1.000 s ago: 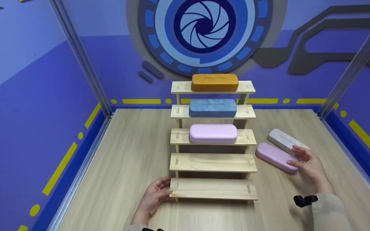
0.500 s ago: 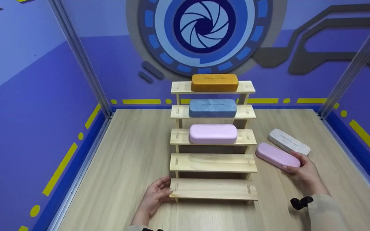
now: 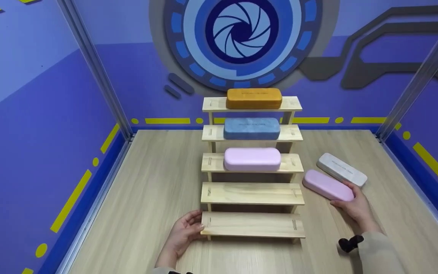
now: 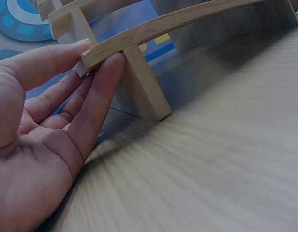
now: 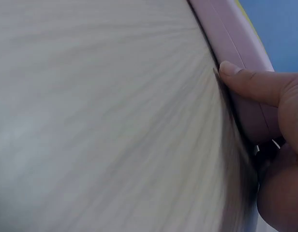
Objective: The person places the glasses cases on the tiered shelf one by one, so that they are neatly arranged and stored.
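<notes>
A stepped wooden display rack [image 3: 252,224] stands mid-table. My left hand [image 3: 182,233] pinches the left end of its lowest shelf; in the left wrist view the thumb [image 4: 52,60] lies on top, with fingers underneath. To the right of the rack, a pink glasses case [image 3: 323,184] lies slanted on the table. My right hand [image 3: 357,207] grips its near right end, and in the right wrist view the thumb presses the case's side [image 5: 236,38]. The right fingers on the far side are mostly hidden.
A whitish glasses case [image 3: 341,169] lies just behind the pink one. On the upper shelves sit an orange case [image 3: 254,99], a blue case [image 3: 251,128] and a lilac case [image 3: 252,159]. Blue-purple panels [image 3: 139,87] wall in the table at the back and sides.
My right hand has come down and left from above the two loose cases and taken hold of the pink one's end. My left hand stays on the shelf.
</notes>
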Demonstrator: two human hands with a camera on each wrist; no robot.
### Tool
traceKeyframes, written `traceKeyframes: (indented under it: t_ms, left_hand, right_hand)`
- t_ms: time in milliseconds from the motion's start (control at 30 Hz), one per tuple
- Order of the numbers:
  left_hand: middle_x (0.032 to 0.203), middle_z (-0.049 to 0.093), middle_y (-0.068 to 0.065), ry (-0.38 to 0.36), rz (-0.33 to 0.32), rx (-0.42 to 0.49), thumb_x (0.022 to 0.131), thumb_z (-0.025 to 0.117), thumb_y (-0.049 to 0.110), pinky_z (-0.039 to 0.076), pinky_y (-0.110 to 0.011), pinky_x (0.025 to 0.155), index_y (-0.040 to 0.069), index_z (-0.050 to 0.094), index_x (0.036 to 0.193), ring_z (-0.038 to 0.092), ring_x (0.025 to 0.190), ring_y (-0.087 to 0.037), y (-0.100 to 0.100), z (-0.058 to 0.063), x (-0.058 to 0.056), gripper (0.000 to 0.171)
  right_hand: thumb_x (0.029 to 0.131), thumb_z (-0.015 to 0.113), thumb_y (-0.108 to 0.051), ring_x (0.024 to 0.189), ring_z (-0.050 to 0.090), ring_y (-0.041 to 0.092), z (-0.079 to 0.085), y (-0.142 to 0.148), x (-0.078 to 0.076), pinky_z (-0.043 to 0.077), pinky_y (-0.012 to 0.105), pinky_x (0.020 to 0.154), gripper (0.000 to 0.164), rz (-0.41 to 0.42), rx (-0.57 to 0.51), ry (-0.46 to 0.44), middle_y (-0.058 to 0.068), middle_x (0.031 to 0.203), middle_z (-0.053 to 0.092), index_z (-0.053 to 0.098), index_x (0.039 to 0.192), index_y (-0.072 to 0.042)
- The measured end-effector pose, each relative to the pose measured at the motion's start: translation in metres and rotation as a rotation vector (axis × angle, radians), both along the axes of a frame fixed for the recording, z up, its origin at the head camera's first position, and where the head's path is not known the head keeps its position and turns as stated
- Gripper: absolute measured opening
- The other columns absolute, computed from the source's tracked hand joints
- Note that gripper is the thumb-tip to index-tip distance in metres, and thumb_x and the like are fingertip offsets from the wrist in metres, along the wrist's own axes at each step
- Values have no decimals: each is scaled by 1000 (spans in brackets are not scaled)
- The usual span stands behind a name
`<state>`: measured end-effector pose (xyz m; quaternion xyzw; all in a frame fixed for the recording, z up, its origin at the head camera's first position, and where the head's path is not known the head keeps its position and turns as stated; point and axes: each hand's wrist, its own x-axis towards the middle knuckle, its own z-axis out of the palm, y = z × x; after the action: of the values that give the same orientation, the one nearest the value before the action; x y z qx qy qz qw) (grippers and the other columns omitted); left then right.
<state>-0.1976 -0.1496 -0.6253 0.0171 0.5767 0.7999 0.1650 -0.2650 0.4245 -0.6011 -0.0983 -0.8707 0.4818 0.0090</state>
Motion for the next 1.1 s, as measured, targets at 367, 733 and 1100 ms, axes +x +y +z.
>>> traceKeyframes:
  t_ms: [367, 733, 1100]
  left_hand:
    - [125, 63, -5, 1, -5, 1, 92, 67, -2, 62, -30, 84, -14, 33, 150, 65, 107, -15, 0, 0, 1, 69]
    - [123, 63, -2, -6, -6, 9, 92, 68, -1, 61, -27, 85, -12, 37, 149, 65, 107, -13, 0, -2, 0, 66]
    - [124, 63, -3, 7, -11, 31, 93, 66, -2, 62, -29, 86, -10, 41, 146, 65, 107, -14, 0, -2, 0, 59]
  right_hand:
    - [80, 89, -19, 133, 39, 32, 4, 0, 6, 34, 16, 97, 100, -69, -32, 1, 26, 160, 35, 28, 158, -2]
    - [79, 90, -18, 107, 43, -4, 18, -5, 11, 35, 3, 84, 91, -154, -34, 90, 16, 149, 45, 39, 153, -4]
    - [81, 89, -22, 122, 46, 5, 42, -4, 17, 39, -1, 85, 94, -215, -101, 110, 17, 158, 40, 36, 158, -11]
